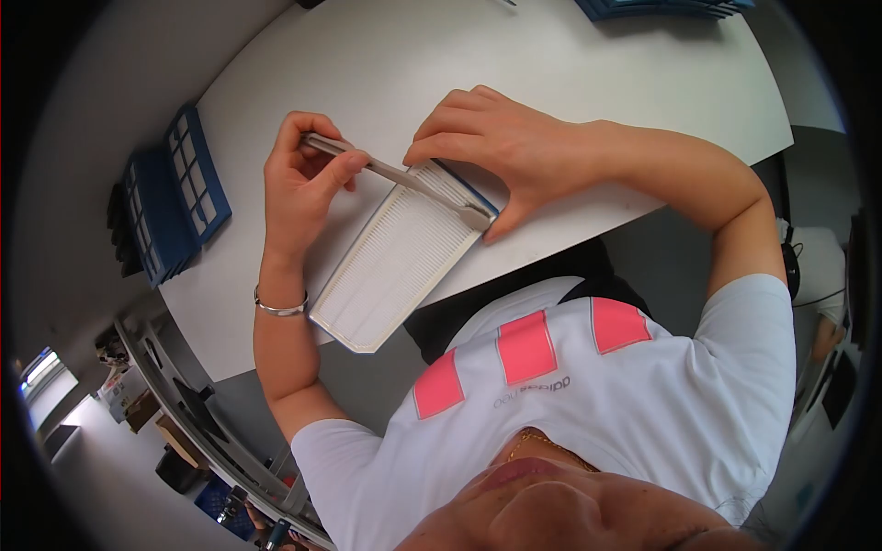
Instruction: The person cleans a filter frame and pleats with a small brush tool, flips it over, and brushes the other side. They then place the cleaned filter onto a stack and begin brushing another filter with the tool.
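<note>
A white pleated filter panel [390, 253] with a thin blue edge lies at a slant on the table, its near end jutting past the table's front edge. My left hand [308, 179] is closed round the handle of a long grey tool [395, 174], thumb along the shaft. Its flared, flat tip rests at the filter's far right end; whether it is a scraper or a brush I cannot tell. My right hand [501, 147] spans that same end, thumb at the near corner and fingers at the other, gripping the panel.
The white table [588, 83] has a curved back edge. Blue framed panels [188, 197] stand at its left edge, and more blue pieces [666, 9] lie at the back right. Shelving [197, 413] runs along the lower left. Part of another person [818, 275] shows at the far right.
</note>
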Available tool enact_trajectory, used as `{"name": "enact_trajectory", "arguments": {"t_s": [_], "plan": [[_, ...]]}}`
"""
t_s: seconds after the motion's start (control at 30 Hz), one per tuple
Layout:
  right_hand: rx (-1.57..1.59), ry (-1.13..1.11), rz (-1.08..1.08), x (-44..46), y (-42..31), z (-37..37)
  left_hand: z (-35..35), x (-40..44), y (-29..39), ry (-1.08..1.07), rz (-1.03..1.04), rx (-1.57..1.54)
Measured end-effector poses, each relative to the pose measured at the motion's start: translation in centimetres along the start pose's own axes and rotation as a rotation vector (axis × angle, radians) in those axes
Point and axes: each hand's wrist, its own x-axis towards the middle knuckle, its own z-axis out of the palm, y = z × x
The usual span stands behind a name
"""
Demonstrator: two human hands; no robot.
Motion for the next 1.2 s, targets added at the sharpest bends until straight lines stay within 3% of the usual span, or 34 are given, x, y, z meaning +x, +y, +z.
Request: {"name": "enact_trajectory", "arguments": {"t_s": [0.07, 0.3, 0.43, 0.57, 0.67, 1.2], "plan": [[-0.001, 0.021, -0.022, -0.1, 0.2, 0.0, -0.4, -0.1, 0.2, 0.103, 0.047, 0.048], [-0.011, -0.018, -0.034, -0.2, 0.0, -0.1, 1.0, -0.6, 1.1, 0.001, 0.053, 0.068], [-0.007, -0.027, -0.037, -0.1, 0.1, -0.2, -1.5, -0.3, 0.4, 0.211, 0.076, 0.158], [-0.027, -0.058, -0.028, 0.2, -0.2, -0.4, -1.2, -0.6, 0.8, 0.15, 0.112, 0.059], [-0.018, -0.072, -0.011, 0.1, -0.3, -0.7, -2.2, -0.4, 1.1, 0.202, 0.188, 0.181], [0.008, -0.043, 0.003, -0.3, 0.0, -0.6, -2.5, -0.3, 1.0, 0.167, 0.129, 0.137]]}}
